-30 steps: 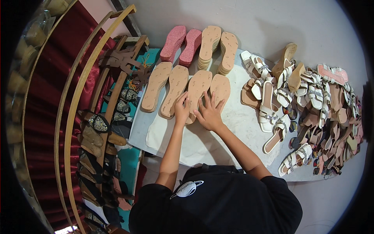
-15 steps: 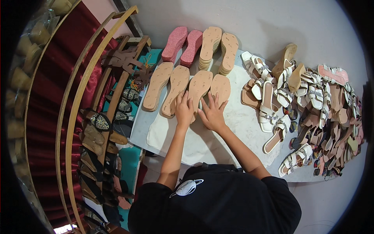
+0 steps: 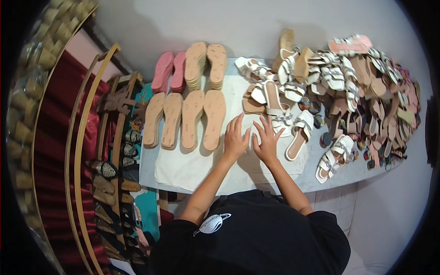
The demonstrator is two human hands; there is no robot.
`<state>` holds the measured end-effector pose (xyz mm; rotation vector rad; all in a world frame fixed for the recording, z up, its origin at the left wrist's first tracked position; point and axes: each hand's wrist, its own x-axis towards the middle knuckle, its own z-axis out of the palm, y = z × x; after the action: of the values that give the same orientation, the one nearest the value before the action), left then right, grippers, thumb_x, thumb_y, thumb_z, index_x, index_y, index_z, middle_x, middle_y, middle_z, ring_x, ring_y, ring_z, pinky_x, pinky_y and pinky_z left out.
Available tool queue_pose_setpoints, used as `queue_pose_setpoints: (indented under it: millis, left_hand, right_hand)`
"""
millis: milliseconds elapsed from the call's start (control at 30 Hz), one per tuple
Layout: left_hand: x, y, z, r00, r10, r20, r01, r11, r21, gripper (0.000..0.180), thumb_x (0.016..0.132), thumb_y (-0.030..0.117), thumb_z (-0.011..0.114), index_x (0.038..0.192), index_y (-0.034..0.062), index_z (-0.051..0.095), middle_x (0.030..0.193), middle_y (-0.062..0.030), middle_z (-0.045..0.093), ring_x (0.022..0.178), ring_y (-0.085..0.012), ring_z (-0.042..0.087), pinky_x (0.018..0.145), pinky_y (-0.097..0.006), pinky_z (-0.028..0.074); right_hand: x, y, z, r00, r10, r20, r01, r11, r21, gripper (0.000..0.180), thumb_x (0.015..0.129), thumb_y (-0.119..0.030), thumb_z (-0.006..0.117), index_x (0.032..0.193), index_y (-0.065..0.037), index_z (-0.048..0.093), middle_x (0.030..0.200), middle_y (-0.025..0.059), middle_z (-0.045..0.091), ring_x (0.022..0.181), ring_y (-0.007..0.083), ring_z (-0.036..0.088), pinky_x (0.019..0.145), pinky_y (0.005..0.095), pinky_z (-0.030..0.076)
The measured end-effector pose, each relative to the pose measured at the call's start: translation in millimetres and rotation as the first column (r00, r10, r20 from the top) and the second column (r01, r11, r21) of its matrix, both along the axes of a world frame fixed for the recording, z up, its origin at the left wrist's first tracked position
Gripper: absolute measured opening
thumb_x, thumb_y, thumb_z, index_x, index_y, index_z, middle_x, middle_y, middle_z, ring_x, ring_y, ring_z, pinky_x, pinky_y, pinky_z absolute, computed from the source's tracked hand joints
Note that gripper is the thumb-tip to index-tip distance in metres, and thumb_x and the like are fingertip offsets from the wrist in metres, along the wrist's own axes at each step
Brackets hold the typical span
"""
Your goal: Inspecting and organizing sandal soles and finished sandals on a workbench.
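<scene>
Both of my hands hover or rest over the white sheet [image 3: 183, 172] on the table, holding nothing. My left hand [image 3: 236, 140] has its fingers apart, just right of a stack of tan insoles [image 3: 213, 121]. Close beside it, my right hand [image 3: 266, 143] is spread too, near a white sandal [image 3: 300, 135] and the brown soles [image 3: 252, 104]. Further left in the same row stand more tan insole stacks [image 3: 192, 120]. Behind them are taller tan stacks [image 3: 195, 62] and pink insole stacks [image 3: 162, 72].
White sandals [image 3: 333, 158] and many other shoes [image 3: 385, 123] are heaped on the table's right side. A wooden rack [image 3: 120, 137] with shoes stands at the left, beside a dark red curtain [image 3: 55, 183]. A grey wall [image 3: 256, 23] bounds the far side.
My hands have come off the near row of tan insoles and moved right, toward the white sandals. The view has shifted, so the stacks now sit further left.
</scene>
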<state>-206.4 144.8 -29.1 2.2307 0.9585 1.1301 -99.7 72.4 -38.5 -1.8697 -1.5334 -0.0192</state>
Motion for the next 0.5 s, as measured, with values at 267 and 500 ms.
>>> queue_pose_setpoints:
  millis: [267, 500]
  left_hand:
    - [85.9, -50.3, 3.2, 0.979, -0.198, -0.051, 0.198, 0.980, 0.003, 0.052, 0.077, 0.013, 0.059, 0.124, 0.0021, 0.040, 0.117, -0.0165, 0.048, 0.107, -0.0321, 0.044, 0.092, -0.039, 0.034]
    - [176.2, -91.0, 10.3, 0.935, -0.355, -0.024, 0.356, 0.934, 0.045, 0.049, 0.076, 0.013, 0.059, 0.121, 0.0013, 0.042, 0.115, -0.0165, 0.049, 0.106, -0.0325, 0.045, 0.091, -0.039, 0.035]
  right_hand:
    - [77.3, -76.2, 2.2, 0.971, -0.210, -0.115, 0.217, 0.975, 0.053, 0.036, 0.080, -0.018, 0.051, 0.116, -0.014, 0.050, 0.134, 0.0077, 0.035, 0.129, 0.0351, 0.021, 0.092, 0.0675, -0.007]
    - [156.5, -133.3, 6.1, 0.931, -0.360, -0.061, 0.362, 0.931, 0.040, 0.037, 0.081, -0.019, 0.051, 0.118, -0.015, 0.050, 0.133, 0.0096, 0.034, 0.129, 0.0358, 0.021, 0.093, 0.0662, -0.007]
